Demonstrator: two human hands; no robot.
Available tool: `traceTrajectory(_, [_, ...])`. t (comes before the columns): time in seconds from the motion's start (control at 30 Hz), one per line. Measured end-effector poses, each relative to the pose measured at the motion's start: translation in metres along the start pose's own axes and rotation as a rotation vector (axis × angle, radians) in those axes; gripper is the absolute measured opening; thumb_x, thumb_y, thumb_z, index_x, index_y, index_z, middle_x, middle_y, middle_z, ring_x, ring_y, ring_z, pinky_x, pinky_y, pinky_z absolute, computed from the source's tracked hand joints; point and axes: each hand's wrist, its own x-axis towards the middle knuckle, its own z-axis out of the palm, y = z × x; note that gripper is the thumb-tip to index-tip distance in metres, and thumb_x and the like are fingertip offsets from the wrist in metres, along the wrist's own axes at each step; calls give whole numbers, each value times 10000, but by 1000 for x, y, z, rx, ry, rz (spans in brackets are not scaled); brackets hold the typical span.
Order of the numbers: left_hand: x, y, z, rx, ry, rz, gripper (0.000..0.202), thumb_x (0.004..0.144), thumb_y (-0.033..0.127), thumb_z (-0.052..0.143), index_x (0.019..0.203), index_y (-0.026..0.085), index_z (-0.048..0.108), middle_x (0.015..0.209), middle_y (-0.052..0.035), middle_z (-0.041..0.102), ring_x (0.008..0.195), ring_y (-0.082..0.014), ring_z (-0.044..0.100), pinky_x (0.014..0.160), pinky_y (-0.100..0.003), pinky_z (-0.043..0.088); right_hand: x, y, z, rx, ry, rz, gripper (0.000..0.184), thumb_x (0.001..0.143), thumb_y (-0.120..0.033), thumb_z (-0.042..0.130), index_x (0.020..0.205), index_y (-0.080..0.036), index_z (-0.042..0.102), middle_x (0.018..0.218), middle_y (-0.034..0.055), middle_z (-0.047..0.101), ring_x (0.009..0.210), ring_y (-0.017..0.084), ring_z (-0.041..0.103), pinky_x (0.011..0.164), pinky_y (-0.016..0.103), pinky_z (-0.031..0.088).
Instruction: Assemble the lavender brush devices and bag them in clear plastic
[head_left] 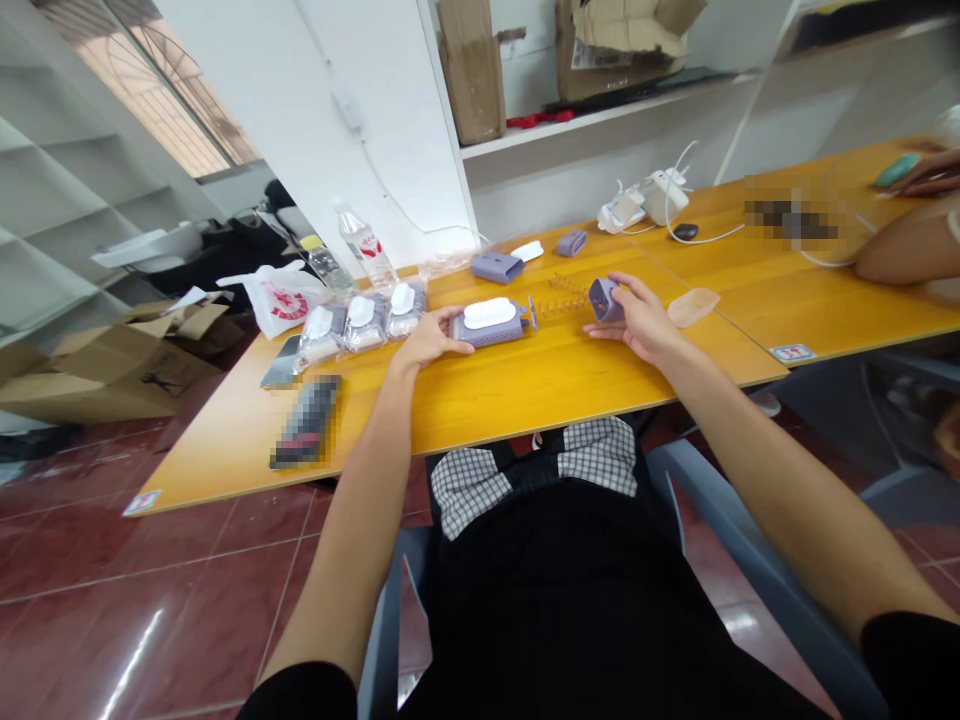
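My left hand [435, 340] grips the left end of a purple plastic case [491, 335] with a white oval panel on top. In my right hand [637, 315] is a hollow purple cap [602, 300], its opening turned to the left. Copper-coloured springs [562, 302] stretch over the table between the two parts. A thin purple plate [533, 313] stands on edge by the right end of the case. Farther back lie a purple housing [496, 267], a white oval part [528, 251] and a purple ring-like piece [572, 243].
Several plastic-wrapped units [362, 322] stand left of my left hand, near a white bag [277, 298] and a clear bottle [367, 245]. A translucent tray [694, 307] lies right of my right hand. White chargers [660, 197] and cables sit behind. Another person's arm [911, 245] rests at far right.
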Motion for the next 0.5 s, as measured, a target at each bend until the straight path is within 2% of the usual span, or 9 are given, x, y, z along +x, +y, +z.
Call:
traceTrajectory(0.33, [-3, 10, 7, -34, -66, 36, 927, 394, 164, 1037, 1277, 115, 760, 1356, -184, 753, 1352, -384, 674, 1277, -575, 411, -4, -1, 4, -2, 8, -14, 395, 980, -356, 643, 1369, -371, 576, 1074, 55, 758, 686, 216, 810, 629, 387, 746])
traceTrajectory(0.5, [-4, 14, 9, -92, -72, 75, 922, 384, 220, 1060, 1256, 130, 774, 1358, -179, 761, 1348, -396, 675, 1271, -588, 414, -8, -4, 6, -14, 17, 2, 365, 1011, -319, 581, 1374, -360, 576, 976, 48, 747, 666, 219, 814, 595, 339, 730])
